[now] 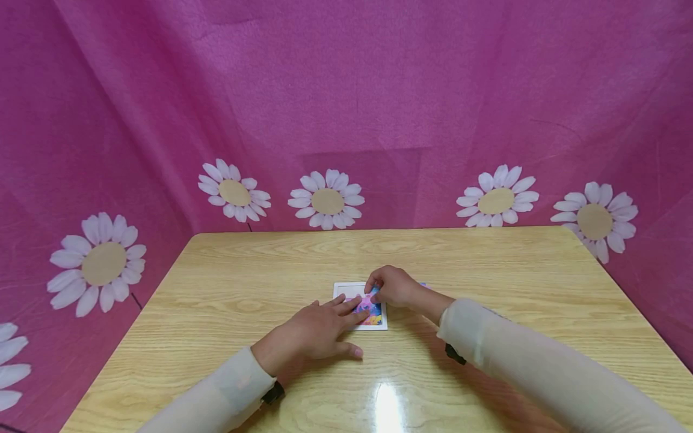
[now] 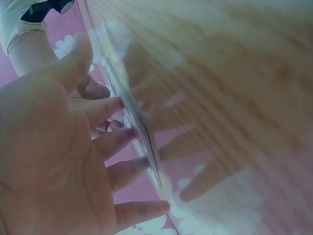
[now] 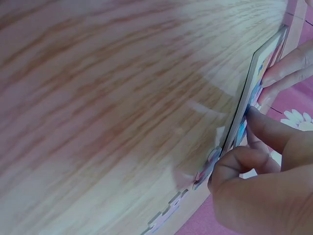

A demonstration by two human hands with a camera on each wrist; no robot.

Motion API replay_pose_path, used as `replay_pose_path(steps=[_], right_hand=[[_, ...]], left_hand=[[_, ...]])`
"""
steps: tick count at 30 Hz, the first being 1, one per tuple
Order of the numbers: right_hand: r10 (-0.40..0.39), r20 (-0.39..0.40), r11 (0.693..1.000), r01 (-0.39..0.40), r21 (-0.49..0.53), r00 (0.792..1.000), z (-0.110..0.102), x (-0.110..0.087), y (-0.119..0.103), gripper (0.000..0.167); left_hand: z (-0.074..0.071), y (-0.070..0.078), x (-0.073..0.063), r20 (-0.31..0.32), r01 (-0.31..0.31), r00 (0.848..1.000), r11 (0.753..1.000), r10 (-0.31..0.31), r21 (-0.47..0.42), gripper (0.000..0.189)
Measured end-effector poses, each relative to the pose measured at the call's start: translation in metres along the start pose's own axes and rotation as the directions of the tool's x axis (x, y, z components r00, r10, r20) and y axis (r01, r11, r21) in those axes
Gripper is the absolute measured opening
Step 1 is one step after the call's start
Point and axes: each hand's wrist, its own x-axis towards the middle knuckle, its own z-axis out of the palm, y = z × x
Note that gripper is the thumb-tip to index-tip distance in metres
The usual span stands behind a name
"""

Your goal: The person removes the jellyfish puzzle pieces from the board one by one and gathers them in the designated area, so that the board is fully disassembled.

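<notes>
A small jigsaw puzzle in a white frame lies flat on the table, with colourful pink, blue and yellow pieces in its lower part and a bare pale area at its upper left. Spread fingers of my left hand rest on the puzzle and its near left side; the left wrist view shows this palm with fingertips at the board's edge. At the board's right side, my right hand has thumb and index finger curled about a blue puzzle piece, which the fingers partly hide.
Loose puzzle pieces lie on the table beside the board, mostly hidden behind my right hand in the head view. The wood-grain table is bordered by a pink curtain with white flowers.
</notes>
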Motion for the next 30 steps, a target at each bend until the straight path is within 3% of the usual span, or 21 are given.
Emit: replay_pose_path(steps=[7, 13, 23, 30], right_hand=[[-0.058, -0.039, 0.994, 0.054, -0.095, 0.998, -0.0006, -0.0028, -0.0016, 0.016], [-0.074, -0.026, 0.995, 0.072, -0.069, 0.997, -0.0004, -0.0018, 0.0007, 0.017], [-0.006, -0.058, 0.999, 0.008, 0.037, 0.998, -0.0032, -0.0032, 0.0001, 0.033], [0.001, -0.046, 0.999, 0.001, 0.038, 0.999, -0.0049, -0.0017, 0.001, 0.024]], left_hand=[[-0.0001, -0.0006, 0.0008, -0.006, -0.004, 1.0, 1.0, 0.004, 0.016, 0.082], [0.0004, -0.0008, 0.0011, 0.001, -0.004, 1.0, 1.0, 0.004, 0.01, 0.083], [0.0006, -0.0009, 0.0006, 0.001, -0.007, 1.0, 1.0, 0.007, 0.001, 0.081], [0.0015, -0.0018, 0.0009, -0.002, -0.01, 1.0, 1.0, 0.009, -0.005, 0.081]])
